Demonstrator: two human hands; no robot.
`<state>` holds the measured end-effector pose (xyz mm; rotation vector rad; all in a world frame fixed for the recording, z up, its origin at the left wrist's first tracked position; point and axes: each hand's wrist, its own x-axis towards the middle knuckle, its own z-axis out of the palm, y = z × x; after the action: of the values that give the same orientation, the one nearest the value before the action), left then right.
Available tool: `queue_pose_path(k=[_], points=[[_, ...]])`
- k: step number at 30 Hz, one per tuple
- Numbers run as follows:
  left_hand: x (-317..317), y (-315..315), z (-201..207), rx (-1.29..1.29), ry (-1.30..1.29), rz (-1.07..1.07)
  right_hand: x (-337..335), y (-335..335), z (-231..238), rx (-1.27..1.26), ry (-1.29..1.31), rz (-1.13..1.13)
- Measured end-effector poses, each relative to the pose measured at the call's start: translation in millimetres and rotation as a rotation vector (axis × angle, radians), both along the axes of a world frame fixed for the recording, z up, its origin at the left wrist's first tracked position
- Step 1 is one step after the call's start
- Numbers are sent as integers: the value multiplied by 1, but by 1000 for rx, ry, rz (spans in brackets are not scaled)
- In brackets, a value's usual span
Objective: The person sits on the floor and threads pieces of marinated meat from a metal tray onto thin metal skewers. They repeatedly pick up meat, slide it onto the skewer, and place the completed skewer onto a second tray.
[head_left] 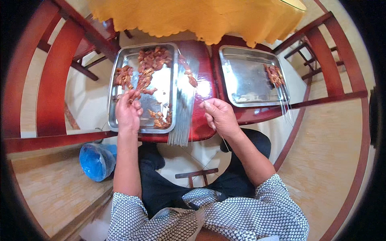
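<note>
My right hand (pixel 220 115) is closed around a thin skewer (pixel 225 142), whose lower end sticks out below the fist. Pieces of reddish-brown meat (pixel 187 72) are threaded on its far part, which slants up and left over the bundle of bare metal skewers (pixel 181 116). Over the left metal tray (pixel 173 76), my left hand (pixel 128 111) pinches a piece of raw marinated meat (pixel 132 95) at its fingertips. More loose meat (pixel 155 58) lies in that tray, heaped at the far side, with a smaller clump (pixel 160 119) at the near right corner.
A second metal tray (pixel 245 86) at the right holds several loaded skewers (pixel 275 76), their bare ends over its edge. Both trays rest on dark red wooden seats (pixel 205 130). A yellow cloth (pixel 193 18) hangs beyond. A blue-lined bucket (pixel 96 161) stands at the lower left.
</note>
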<state>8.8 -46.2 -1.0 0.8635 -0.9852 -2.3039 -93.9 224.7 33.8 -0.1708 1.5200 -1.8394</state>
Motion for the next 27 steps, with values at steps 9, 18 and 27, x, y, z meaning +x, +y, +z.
queue_pose_path(k=[9, 18, 27], points=[[7, -6, -3, -161, -50, -8, -69, 118, 19, 555, 766, -203], [7, -11, -3, -196, -67, -53, -160, 233, 6, 1287, 1208, -213], [4, -10, -7, -170, -94, -58, -184, 237, -26, 1435, 1287, -134]])
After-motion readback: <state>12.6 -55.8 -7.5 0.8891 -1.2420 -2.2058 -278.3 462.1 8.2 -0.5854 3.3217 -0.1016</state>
